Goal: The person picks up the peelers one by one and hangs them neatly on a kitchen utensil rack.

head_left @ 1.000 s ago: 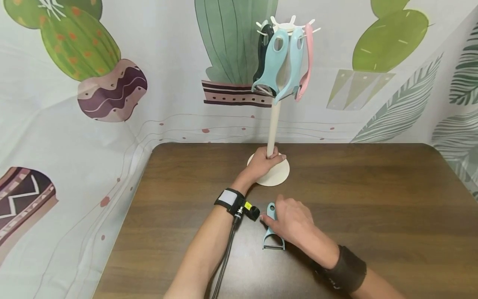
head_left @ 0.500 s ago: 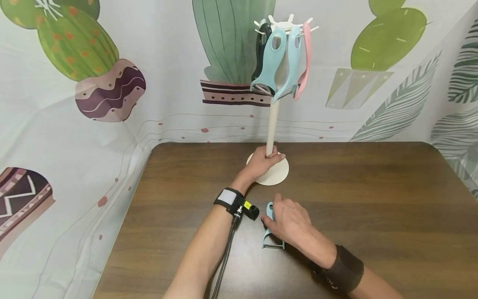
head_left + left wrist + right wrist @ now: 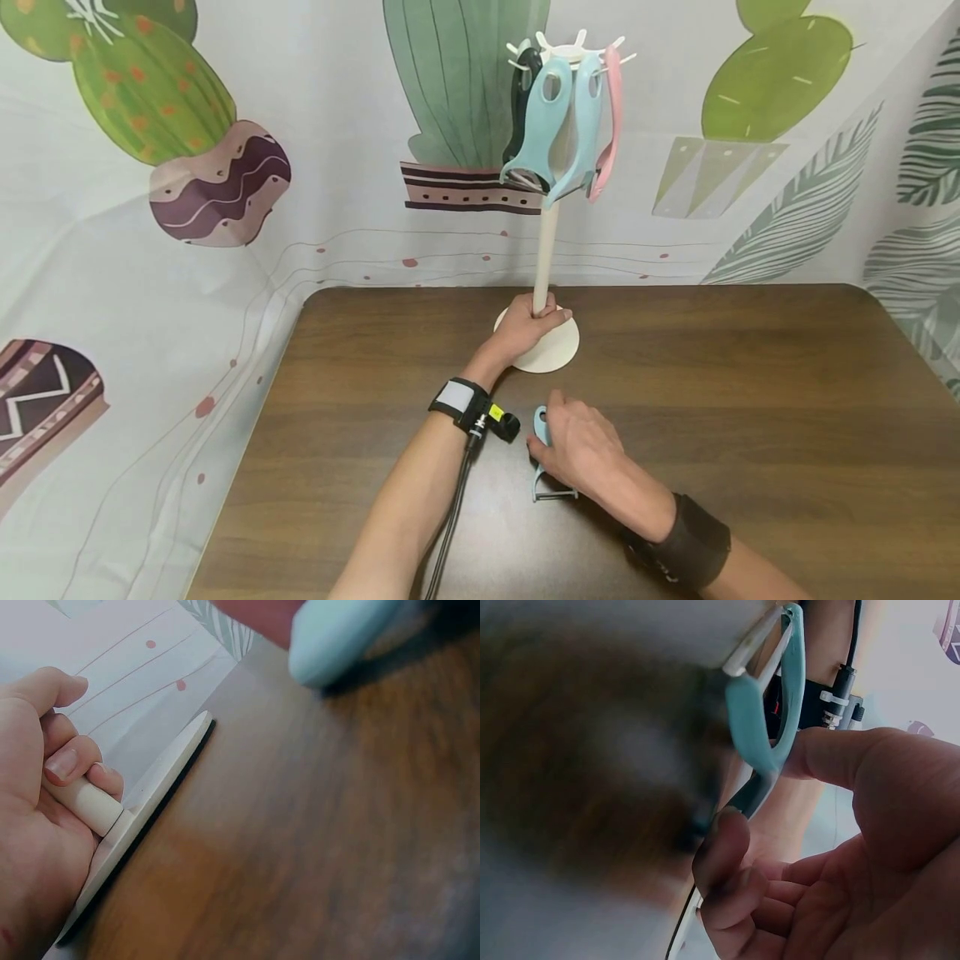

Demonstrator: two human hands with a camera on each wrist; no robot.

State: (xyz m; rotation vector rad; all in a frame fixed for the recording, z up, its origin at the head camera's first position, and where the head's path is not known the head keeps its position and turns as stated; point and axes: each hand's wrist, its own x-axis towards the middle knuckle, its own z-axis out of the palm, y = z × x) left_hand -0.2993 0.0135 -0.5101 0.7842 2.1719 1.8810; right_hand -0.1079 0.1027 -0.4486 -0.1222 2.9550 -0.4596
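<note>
A white display stand (image 3: 546,250) rises from a round base (image 3: 553,354) near the back of the table. My left hand (image 3: 521,332) grips its pole low down, fingers wrapped round it just above the base, as the left wrist view also shows. Nearer the front, my right hand (image 3: 585,442) pinches a light-blue peeler (image 3: 751,724) by its handle, between thumb and index finger. The peeler's bladed head points toward the front; part of its handle is hidden by the hand. In the right wrist view it appears tilted, raised off the wood at least partly.
From the stand's top hooks hang a black peeler (image 3: 519,108), light-blue peelers (image 3: 546,117) and a pink peeler (image 3: 611,125). A printed cactus cloth (image 3: 337,208) covers the wall behind the brown table (image 3: 712,375). A cable (image 3: 456,508) runs along the left forearm.
The right thumb has closed in on the peeler, and the peeler's head has shifted slightly to the right. The left hand stays on the pole; the view has drifted a little.
</note>
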